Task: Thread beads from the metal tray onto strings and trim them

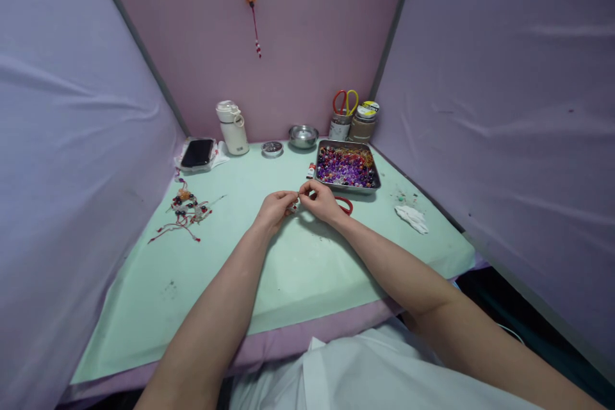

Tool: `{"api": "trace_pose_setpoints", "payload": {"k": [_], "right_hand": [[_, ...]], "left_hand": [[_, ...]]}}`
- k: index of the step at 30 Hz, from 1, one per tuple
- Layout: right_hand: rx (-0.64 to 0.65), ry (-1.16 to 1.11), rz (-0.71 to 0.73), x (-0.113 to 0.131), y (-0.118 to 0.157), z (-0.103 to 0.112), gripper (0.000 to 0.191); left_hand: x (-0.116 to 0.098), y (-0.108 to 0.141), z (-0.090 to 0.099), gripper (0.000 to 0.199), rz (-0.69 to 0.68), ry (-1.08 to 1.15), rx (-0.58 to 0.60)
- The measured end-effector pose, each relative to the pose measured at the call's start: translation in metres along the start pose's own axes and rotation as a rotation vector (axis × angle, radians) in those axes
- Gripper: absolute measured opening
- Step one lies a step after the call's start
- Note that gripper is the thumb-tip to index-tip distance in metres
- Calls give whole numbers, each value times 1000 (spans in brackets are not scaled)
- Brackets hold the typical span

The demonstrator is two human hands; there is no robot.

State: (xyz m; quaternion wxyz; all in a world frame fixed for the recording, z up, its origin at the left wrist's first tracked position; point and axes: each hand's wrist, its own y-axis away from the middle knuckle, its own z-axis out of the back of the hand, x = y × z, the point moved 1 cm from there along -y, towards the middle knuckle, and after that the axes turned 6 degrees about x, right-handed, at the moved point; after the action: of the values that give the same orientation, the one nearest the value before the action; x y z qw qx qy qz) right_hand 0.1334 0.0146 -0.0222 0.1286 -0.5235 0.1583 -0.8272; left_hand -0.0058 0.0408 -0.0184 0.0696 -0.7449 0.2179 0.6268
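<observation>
My left hand (275, 210) and my right hand (319, 201) meet fingertip to fingertip over the middle of the table. Small whitish and red beads (294, 207) show under the closed fingers of my left hand, which grips them. The thumb and forefinger of my right hand are pinched together right beside these beads; what lies between them is too small to make out. Partly hidden behind my right hand is a red handle loop (348, 206), apparently of scissors. Just beyond my hands stands a metal tray (354, 190) of purple, red and dark beads.
Strung bead pieces with red cords (187, 210) lie at left. Along the back are a phone (198, 154), a white bottle (234, 130), a small round container (272, 149), a metal bowl (303, 136) and jars (364, 125). A white cloth (412, 219) lies right.
</observation>
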Motion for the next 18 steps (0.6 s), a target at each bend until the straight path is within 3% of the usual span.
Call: {"api": "trace_pose_setpoints", "payload": {"k": [13,18], "right_hand": [[7,-537,-299,-5,-1,-4,10],[22,-639,-387,-1,-2,-3,13]], "left_hand": [[5,-3,-4,25,-65,13,35],[1,0,-8,29,-83,69,15]]}}
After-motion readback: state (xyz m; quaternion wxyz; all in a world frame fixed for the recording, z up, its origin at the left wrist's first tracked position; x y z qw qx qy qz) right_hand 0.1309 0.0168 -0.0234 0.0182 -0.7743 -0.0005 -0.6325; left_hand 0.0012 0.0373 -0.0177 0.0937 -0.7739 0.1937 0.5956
